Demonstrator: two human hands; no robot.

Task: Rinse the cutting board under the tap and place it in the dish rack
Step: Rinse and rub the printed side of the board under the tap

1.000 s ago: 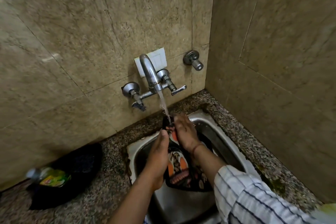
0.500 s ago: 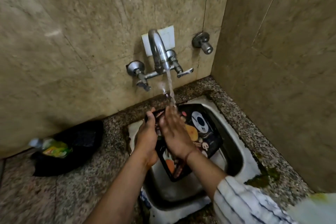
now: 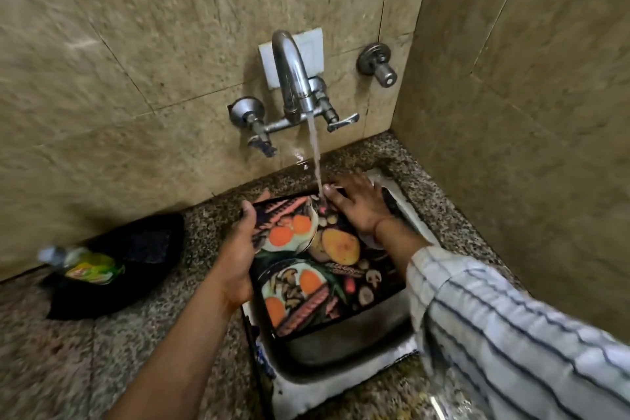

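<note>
Holding the cutting board (image 3: 320, 269) over the steel sink (image 3: 341, 382) in the lower middle of the frame, I have it lying nearly flat, its printed face of vegetables and sausages turned up toward the camera. My left hand (image 3: 238, 256) clamps the board's left edge, thumb on the printed face and the other fingers curled underneath where I cannot see them. My right hand (image 3: 358, 206) lies palm down on the board's upper right corner, fingers (image 3: 344, 186) spread and flattened against the surface, the striped sleeve (image 3: 511, 334) running off to the lower right of the frame.

The tap (image 3: 293, 78) stands at the upper centre of the frame on the tiled wall, and its stream of water (image 3: 315, 160) falls onto the top edge of the board, just left of my right fingertips. A separate wall valve (image 3: 378, 64) sits to the right of the tap.

At the left of the frame, on the speckled granite counter (image 3: 85, 351), a black tray (image 3: 136, 256) holds a green bottle (image 3: 85, 266) lying on its side, blurred. I see no dish rack from this view.
</note>
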